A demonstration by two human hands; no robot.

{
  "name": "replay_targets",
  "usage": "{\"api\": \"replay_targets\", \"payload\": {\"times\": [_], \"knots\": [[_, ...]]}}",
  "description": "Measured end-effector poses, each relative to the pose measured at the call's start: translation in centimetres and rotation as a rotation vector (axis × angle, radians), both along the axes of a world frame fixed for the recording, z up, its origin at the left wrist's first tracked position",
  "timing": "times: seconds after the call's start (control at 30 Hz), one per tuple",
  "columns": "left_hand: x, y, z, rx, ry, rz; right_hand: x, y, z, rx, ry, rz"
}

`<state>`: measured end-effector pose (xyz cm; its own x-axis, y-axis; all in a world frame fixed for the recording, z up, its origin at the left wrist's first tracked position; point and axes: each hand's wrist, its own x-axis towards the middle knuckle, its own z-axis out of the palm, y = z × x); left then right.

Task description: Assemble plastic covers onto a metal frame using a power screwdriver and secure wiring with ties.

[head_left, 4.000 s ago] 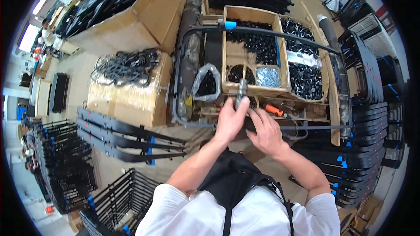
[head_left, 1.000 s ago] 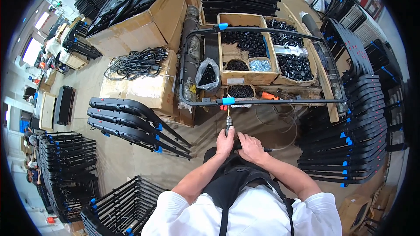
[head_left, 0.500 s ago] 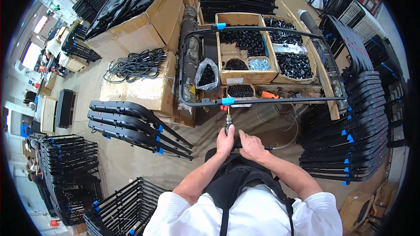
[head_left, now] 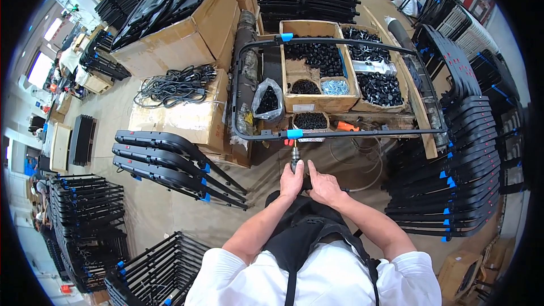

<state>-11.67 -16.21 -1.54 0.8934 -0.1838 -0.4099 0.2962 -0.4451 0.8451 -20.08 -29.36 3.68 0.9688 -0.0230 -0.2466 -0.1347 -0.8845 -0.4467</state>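
A black tubular frame (head_left: 362,132) with blue tape pieces lies across the workbench in front of me. My left hand (head_left: 291,180) is closed around the front of a power screwdriver (head_left: 295,153), just behind its metal chuck. The bit points away from me, to the near bar of the frame beside a blue tape piece (head_left: 294,134); I cannot tell whether it touches. My right hand (head_left: 324,187) is on the rear of the screwdriver, its index finger stretched forward along the tool. Its other fingers and most of the tool body are hidden. A hose trails to the right.
Wooden boxes (head_left: 321,103) of black caps and screws stand inside the frame's outline, by a bag of black parts (head_left: 268,100). An orange-handled tool (head_left: 347,126) lies nearby. Black cables (head_left: 175,86) rest on a carton at left. Stacked frames (head_left: 470,164) stand right; folded ones (head_left: 164,158) stand left.
My right index finger has straightened forward, and that hand has shifted slightly. The left hand keeps its grip on the screwdriver. The whole view has moved very little.
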Motion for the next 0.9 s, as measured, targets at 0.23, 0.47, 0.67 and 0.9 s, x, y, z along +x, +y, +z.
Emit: {"api": "replay_targets", "payload": {"times": [0.23, 0.47, 0.67, 0.9], "knots": [[0.7, -0.3, -1.0, 0.016, 0.029, 0.001, 0.6, -0.2, 0.8, 0.033, 0.013, -0.003], [0.8, -0.3, -0.6, 0.027, 0.033, -0.01, 0.2, 0.7, -0.3, 0.083, -0.037, 0.003], [0.1, 0.2, 0.0, -0.024, 0.068, -0.01, -0.4, 1.4, 0.8, 0.107, -0.051, -0.03], [-0.4, 1.0, -0.1, -0.041, 0.091, -0.02, -0.7, 2.0, 0.2, 0.07, -0.074, -0.023]]}}
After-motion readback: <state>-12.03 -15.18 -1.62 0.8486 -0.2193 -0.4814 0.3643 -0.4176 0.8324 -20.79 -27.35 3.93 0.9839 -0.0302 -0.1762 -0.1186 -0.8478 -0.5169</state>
